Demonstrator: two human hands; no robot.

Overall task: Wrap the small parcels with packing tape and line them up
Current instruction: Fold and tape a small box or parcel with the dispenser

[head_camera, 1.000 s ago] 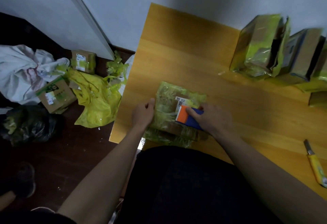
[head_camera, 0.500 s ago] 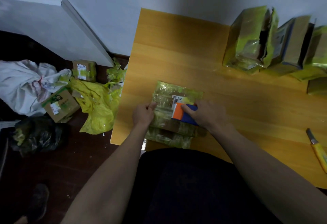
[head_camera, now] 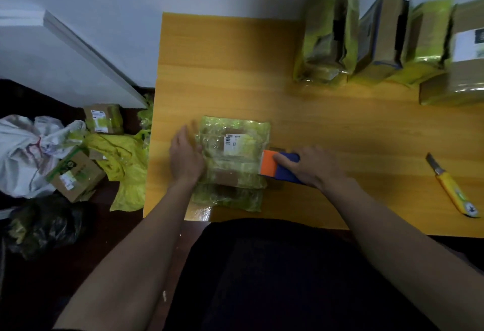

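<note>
Since the earlier frame the tape dispenser [head_camera: 277,167] has slid from the parcel's top to its right edge, gripped by the right hand [head_camera: 311,167]; the left hand [head_camera: 186,156], fingers straight, now lies flat against the parcel's left side. On the parcel [head_camera: 231,158], wrapped in glossy yellow-green film, a white barcode label [head_camera: 234,144] is too small to read. It sits near the surface's [head_camera: 235,69] front-left corner, with bare wood beyond. Wrapped parcels [head_camera: 379,37] stand along the wall; a yellow knife [head_camera: 454,189] lies well right.

Left hand [head_camera: 186,158] flat against parcel [head_camera: 233,158], right hand [head_camera: 311,167] gripping tape dispenser [head_camera: 277,167]
</note>
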